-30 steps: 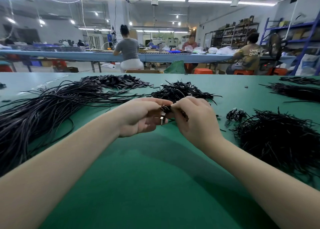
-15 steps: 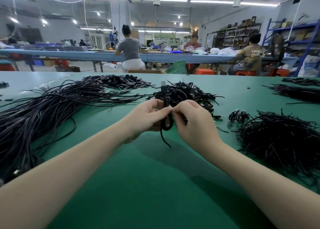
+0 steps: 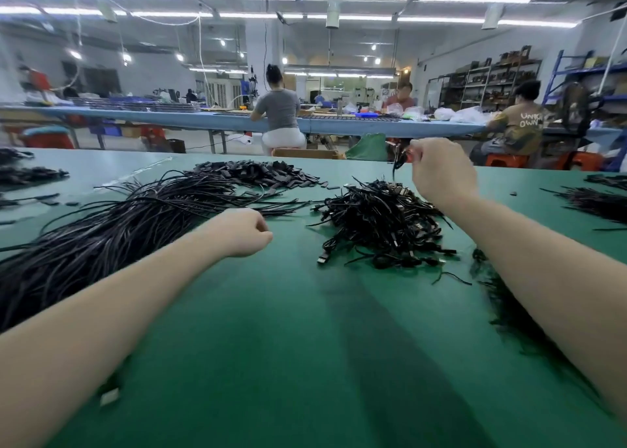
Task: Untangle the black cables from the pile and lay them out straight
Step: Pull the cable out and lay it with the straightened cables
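I see the right hand (image 3: 441,172) pinching a small black cable (image 3: 397,164) above the tangled pile (image 3: 380,223). Left hand (image 3: 246,232), fingers curled, holding nothing I can see, sits left of pile by straight cables (image 3: 112,230). Prob. next: pull it straight w/ both hands.

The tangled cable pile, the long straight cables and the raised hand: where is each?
Tangled cable pile (image 3: 380,223): head view, middle of the heap.
Long straight cables (image 3: 112,230): head view, middle of the bundle.
Right hand (image 3: 441,172): head view, back of the hand.

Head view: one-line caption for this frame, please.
Right hand lifts a short black cable above the tangled pile; left hand curled beside the straightened cables.
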`<state>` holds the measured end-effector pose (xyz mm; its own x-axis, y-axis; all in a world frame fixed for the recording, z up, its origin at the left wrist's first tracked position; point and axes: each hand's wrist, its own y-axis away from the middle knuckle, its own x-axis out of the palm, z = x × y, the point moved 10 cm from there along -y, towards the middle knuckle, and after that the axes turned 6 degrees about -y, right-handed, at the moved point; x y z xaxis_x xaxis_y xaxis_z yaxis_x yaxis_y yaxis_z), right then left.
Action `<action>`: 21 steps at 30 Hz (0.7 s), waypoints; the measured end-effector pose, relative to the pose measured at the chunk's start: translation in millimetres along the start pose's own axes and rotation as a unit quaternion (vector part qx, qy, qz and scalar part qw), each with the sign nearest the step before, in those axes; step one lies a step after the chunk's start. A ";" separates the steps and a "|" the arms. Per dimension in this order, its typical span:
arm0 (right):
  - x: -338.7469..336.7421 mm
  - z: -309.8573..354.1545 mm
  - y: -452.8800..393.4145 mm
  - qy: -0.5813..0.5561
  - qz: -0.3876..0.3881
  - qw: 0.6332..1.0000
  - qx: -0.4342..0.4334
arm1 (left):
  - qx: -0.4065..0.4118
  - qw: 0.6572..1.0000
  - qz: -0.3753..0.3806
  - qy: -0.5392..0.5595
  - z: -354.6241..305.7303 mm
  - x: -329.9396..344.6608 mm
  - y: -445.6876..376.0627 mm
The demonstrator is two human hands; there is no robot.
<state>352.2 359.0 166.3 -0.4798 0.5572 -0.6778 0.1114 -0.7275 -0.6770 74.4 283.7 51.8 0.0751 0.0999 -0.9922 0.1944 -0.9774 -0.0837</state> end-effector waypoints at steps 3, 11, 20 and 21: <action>27.7 9.0 4.0 0.156 0.111 0.981 -0.016 | -0.113 0.980 -0.050 -0.158 72.6 -18.8 8.5; 102.9 17.8 149.7 -0.097 0.206 0.973 -0.025 | -0.302 0.913 0.048 -0.268 190.8 -15.2 50.5; 107.1 13.2 152.9 -0.132 0.221 0.966 -0.022 | -0.325 0.908 0.121 -0.236 211.5 -24.5 58.7; 107.1 12.4 151.1 -0.137 0.220 0.966 -0.020 | -0.358 0.908 0.137 -0.168 222.0 -19.9 65.3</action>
<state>306.8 303.8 -5.0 -0.5894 0.0664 -0.8051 0.3881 -0.8508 -0.3543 -131.6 176.4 45.5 -0.0626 -0.3093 -0.9489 0.8085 -0.5732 0.1335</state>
